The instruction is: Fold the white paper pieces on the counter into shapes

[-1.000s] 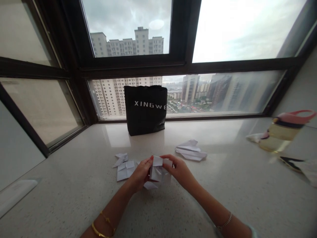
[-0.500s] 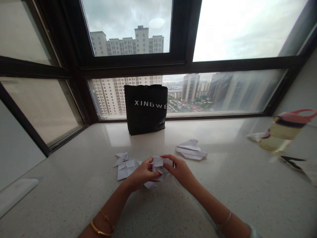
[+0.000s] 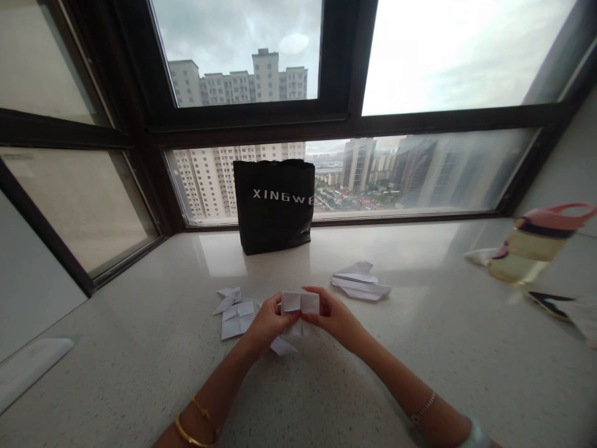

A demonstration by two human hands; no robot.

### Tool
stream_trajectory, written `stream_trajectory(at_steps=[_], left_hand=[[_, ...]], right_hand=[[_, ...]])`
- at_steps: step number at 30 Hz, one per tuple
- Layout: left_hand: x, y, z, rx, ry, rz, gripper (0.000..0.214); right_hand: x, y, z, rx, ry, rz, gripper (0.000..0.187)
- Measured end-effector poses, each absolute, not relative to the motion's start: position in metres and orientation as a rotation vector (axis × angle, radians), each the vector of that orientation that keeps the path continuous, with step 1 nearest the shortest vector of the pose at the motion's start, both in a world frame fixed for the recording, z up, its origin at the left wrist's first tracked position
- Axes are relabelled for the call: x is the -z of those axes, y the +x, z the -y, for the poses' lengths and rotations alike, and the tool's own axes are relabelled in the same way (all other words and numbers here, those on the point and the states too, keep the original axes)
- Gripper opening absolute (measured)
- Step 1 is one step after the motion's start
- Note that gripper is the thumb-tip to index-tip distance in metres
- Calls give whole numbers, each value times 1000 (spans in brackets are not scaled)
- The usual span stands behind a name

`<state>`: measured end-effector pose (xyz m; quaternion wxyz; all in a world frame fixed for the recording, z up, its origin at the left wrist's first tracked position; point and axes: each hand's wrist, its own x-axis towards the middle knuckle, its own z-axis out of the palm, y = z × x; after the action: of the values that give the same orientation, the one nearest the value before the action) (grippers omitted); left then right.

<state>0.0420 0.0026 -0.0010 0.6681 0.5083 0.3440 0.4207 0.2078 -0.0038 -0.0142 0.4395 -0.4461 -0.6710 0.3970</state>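
Between my two hands is a folded white paper [image 3: 301,303], with square flaps facing me on its upper part and a crease down the middle. My left hand [image 3: 271,318] pinches its left side, thumb in front. On the right side, my right hand [image 3: 326,308] grips it with thumb and forefinger. Just left of my left hand lies a folded paper square [image 3: 237,320], with a smaller pointed paper piece [image 3: 227,298] behind it. A paper tip [image 3: 283,346] shows on the counter below my hands; the rest of that piece is hidden.
A folded paper plane [image 3: 360,282] rests beyond my right hand. The black bag [image 3: 275,211] stands by the window. To the right are a pink-lidded bottle [image 3: 534,249] and a dark flat object [image 3: 551,306]. A white object [image 3: 35,367] lies at far left on the speckled counter [image 3: 420,348].
The held paper has been turned and spread so that two flaps now sit side by side. My right hand has shifted slightly, its thumb now on the paper's front.
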Motion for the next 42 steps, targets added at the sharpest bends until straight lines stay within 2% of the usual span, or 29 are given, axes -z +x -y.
stream_trajectory(at_steps=[3,21,27,30,35,40,42], left_hand=[[0,43,-1,-940,1163,-794,43],[0,41,1,-846,1207,-737,52],[0,43,-1,-927,1267,-771,45],[1,44,-1,-1026,1403,-870,47],[-4,39,-1,-998,1705,-1018,60],[-14,-4,-17,-915,1996,-1334,35],[-15,-25,-23,-767,2111,-1622,37]], right_hand=[[16,209,2,-1051,-1101,1645,42],[19,210,-3,-1235,-1010,1514,45],[11,208,2,-1275,-973,1497,44],[6,208,5,-1294,-1012,1535,48],[3,209,4,-1296,-1130,1533,37],[-2,214,2,-1177,-1213,1449,40],[-3,216,2,-1164,-1229,1420,40]])
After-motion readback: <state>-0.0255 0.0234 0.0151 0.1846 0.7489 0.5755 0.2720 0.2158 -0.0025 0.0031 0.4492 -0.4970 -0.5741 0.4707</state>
